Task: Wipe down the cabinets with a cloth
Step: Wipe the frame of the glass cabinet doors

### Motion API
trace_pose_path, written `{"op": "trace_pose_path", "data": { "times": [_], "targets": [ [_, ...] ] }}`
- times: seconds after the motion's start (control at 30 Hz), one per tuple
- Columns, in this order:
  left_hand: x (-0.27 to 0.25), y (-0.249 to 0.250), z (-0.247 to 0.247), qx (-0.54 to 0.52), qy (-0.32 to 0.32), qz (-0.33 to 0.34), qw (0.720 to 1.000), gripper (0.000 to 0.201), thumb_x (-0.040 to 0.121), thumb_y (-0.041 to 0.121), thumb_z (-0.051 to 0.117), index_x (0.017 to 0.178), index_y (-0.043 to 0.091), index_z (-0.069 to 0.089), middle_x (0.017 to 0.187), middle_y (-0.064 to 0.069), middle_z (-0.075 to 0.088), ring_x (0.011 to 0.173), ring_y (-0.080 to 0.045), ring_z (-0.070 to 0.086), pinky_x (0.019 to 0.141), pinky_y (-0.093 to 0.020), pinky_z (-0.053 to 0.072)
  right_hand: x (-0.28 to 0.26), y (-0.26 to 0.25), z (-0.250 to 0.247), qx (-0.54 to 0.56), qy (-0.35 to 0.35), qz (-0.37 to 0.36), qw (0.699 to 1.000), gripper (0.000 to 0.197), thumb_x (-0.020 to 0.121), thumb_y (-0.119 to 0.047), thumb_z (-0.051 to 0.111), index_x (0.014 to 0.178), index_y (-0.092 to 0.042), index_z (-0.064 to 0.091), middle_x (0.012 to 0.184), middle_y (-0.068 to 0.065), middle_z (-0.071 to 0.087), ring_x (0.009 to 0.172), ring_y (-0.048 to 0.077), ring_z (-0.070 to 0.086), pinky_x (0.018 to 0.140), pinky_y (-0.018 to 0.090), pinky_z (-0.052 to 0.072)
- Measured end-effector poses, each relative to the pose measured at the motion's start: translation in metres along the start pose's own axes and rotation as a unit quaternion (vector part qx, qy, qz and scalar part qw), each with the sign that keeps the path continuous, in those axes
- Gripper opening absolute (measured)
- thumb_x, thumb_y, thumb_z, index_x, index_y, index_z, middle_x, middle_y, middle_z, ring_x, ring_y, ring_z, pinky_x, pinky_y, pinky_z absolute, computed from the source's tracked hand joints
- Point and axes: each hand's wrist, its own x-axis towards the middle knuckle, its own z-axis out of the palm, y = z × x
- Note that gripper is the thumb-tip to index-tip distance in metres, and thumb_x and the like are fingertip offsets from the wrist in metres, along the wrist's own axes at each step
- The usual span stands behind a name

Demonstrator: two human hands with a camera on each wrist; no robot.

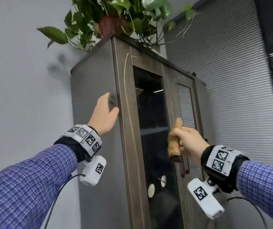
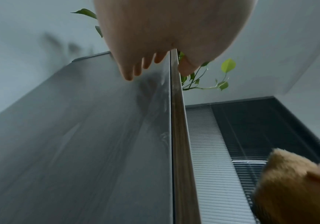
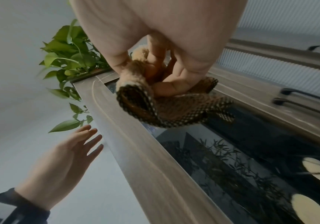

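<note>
A tall grey-brown wooden cabinet [image 1: 127, 123] with glass doors stands against the wall. My left hand [image 1: 105, 111] lies open and flat on its grey side panel [image 2: 78, 144], fingers [image 2: 136, 68] straight, thumb at the front corner edge. My right hand [image 1: 188, 141] grips a bunched tan and brown cloth [image 1: 175, 142] in front of the glass door [image 3: 241, 159]. In the right wrist view the cloth [image 3: 167, 109] hangs from curled fingers [image 3: 167, 86] just off the door frame, and my left hand [image 3: 67, 156] shows beside the cabinet.
A potted trailing plant [image 1: 116, 19] sits on the cabinet top, its leaves hanging over the edges. Window blinds [image 1: 231, 80] cover the wall to the right. Black door handles [image 3: 306, 97] run along the doors. A pale wall [image 1: 25, 80] lies to the left.
</note>
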Motion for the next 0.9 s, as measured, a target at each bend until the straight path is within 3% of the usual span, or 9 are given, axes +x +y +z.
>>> {"op": "trace_pose_path", "data": {
  "times": [0.1,0.17,0.3,0.43,0.6,0.67,0.73,0.83,0.9],
  "targets": [
    [0.011,0.001,0.012,0.025,0.011,-0.006,1.000,0.063,0.100,0.023,0.050,0.156,0.010,0.025,0.154,0.000,0.032,0.141,-0.015,0.034,0.122,-0.037,0.024,0.034,-0.012,0.011,0.013,-0.023,-0.044,0.999,0.008,0.084,-0.014,0.063,0.091,-0.009,0.063,0.083,0.011,0.053,0.077,0.025,0.055,0.070,0.039,0.050],
    [0.022,0.003,0.015,0.055,0.036,0.005,0.998,0.067,0.093,0.027,0.048,0.154,0.008,0.028,0.156,-0.007,0.032,0.143,-0.021,0.032,0.123,-0.045,0.025,0.056,-0.020,0.023,0.004,-0.023,-0.077,0.997,0.011,0.083,-0.017,0.064,0.087,-0.007,0.063,0.082,0.014,0.057,0.076,0.026,0.060,0.072,0.041,0.055],
    [0.039,0.008,0.016,0.061,0.079,0.057,0.993,0.076,0.084,0.032,0.041,0.156,0.011,0.027,0.157,-0.008,0.032,0.145,-0.018,0.027,0.123,-0.042,0.022,0.095,-0.045,0.050,-0.014,-0.020,-0.182,0.983,0.041,0.070,-0.035,0.063,0.082,0.003,0.056,0.072,0.010,0.054,0.069,0.024,0.056,0.075,0.053,0.055],
    [0.041,0.008,0.026,0.053,0.121,0.063,0.989,0.077,0.083,0.031,0.037,0.157,0.014,0.024,0.152,-0.006,0.034,0.141,-0.017,0.029,0.122,-0.037,0.023,0.133,-0.087,0.073,-0.011,0.014,-0.274,0.961,0.018,0.083,-0.029,0.064,0.073,-0.016,0.055,0.070,-0.003,0.056,0.067,0.014,0.055,0.072,0.033,0.046],
    [0.047,0.005,0.022,0.081,0.130,0.067,0.986,0.079,0.077,0.041,0.036,0.153,0.019,0.034,0.137,-0.002,0.044,0.130,-0.015,0.038,0.115,-0.043,0.033,0.171,-0.148,0.083,-0.059,0.050,-0.401,0.913,0.006,0.087,-0.021,0.058,0.089,-0.018,0.054,0.080,-0.004,0.061,0.061,-0.002,0.058,0.063,0.012,0.045],
    [0.047,0.003,0.019,0.099,0.118,0.067,0.986,0.080,0.076,0.044,0.035,0.152,0.020,0.034,0.136,0.000,0.045,0.129,-0.014,0.039,0.114,-0.043,0.035,0.189,-0.172,0.089,-0.095,0.055,-0.449,0.887,0.013,0.085,-0.023,0.056,0.097,-0.019,0.060,0.099,-0.001,0.064,0.082,0.010,0.061,0.076,0.023,0.047],
    [0.045,0.005,0.018,0.114,0.106,0.063,0.986,0.078,0.078,0.041,0.036,0.153,0.020,0.033,0.138,0.001,0.045,0.131,-0.011,0.039,0.115,-0.039,0.034,0.208,-0.190,0.095,-0.164,0.030,-0.494,0.853,0.027,0.085,-0.022,0.054,0.108,-0.019,0.067,0.119,0.004,0.062,0.107,0.022,0.058,0.091,0.027,0.045],
    [0.042,0.016,0.018,0.127,0.094,0.049,0.986,0.065,0.085,0.028,0.042,0.150,0.023,0.036,0.137,0.004,0.045,0.129,-0.007,0.040,0.112,-0.031,0.034,0.224,-0.201,0.103,-0.229,-0.047,-0.545,0.805,0.036,0.092,-0.019,0.051,0.124,-0.025,0.066,0.139,-0.007,0.048,0.133,0.016,0.042,0.105,0.016,0.030],
    [0.044,0.018,0.017,0.136,0.094,0.035,0.986,0.063,0.090,0.021,0.046,0.151,0.026,0.035,0.141,0.005,0.046,0.131,-0.007,0.042,0.113,-0.036,0.034,0.228,-0.199,0.107,-0.239,-0.089,-0.563,0.786,0.036,0.095,-0.022,0.050,0.126,-0.031,0.065,0.132,-0.012,0.045,0.133,0.014,0.040,0.107,0.018,0.027]
  ]
}}
